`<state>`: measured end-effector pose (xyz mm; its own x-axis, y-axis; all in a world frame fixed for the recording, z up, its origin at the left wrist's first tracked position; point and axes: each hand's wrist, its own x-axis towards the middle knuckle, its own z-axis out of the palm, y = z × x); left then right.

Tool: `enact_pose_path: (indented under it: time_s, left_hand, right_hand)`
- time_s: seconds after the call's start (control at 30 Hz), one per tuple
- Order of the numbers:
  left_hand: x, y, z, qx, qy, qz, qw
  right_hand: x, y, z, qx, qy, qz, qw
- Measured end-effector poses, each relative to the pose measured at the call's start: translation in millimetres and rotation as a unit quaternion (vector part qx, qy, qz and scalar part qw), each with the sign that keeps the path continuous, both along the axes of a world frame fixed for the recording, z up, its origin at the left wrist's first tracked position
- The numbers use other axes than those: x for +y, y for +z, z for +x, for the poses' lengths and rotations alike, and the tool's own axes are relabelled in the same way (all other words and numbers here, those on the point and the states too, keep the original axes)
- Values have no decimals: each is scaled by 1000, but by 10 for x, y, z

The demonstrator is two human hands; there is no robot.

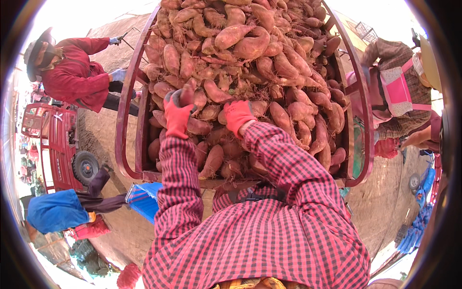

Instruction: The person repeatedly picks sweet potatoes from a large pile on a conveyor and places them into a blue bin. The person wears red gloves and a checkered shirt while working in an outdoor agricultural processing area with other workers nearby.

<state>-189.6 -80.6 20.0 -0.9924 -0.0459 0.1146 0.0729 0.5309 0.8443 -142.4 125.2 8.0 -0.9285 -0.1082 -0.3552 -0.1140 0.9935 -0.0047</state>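
A large heap of reddish sweet potatoes (252,43), many with hairy roots, fills the bed of a dark red metal cart (126,108) in front of me. My left hand (177,118), in a red glove with dark fingers, is closed around a sweet potato (188,91) at the near left of the heap. To its right, my right hand (239,115), in a matching glove, presses down on the pile with bent fingers. Its fingertips grip the near end of a long sweet potato (216,91); part of the grip is hidden.
A person in a dark red jacket (79,72) stands at the cart's left side. On the right, another person in a checked top (402,58) stands by a pink and white stool (395,91). A red three-wheeler (53,144) and a blue crate (144,200) lie to the left.
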Motion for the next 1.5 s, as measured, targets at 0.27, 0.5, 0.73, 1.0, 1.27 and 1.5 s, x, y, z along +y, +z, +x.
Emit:
enact_pose_path:
  time_s: [0.27, 0.5, 0.73, 1.0, 1.27, 1.5]
  left_hand:
    - [-46, -258, -140, -94, -113, -324, 934]
    - [807, 349, 876, -193, -194, 375, 886]
    - [3177, 1084, 2414, -332, -329, 369, 803]
    - [4295, 1258, 3477, 43, -617, 183, 764]
    - [3756, 533, 2979, -134, -429, -167, 878]
    - [4161, -228, 2257, -89, -355, -446, 817]
  right_hand:
    - [739, 610, 998, 68, -235, -607, 756]
    - [1455, 571, 2121, -9, -260, -923, 284]
    - [2314, 352, 3204, 442, -164, -653, 593]
    - [4658, 505, 4435, 291, -313, -854, 298]
    - [5575, -289, 4482, 504, -619, -535, 277]
    - [3537, 481, 3499, 142, -421, -429, 787]
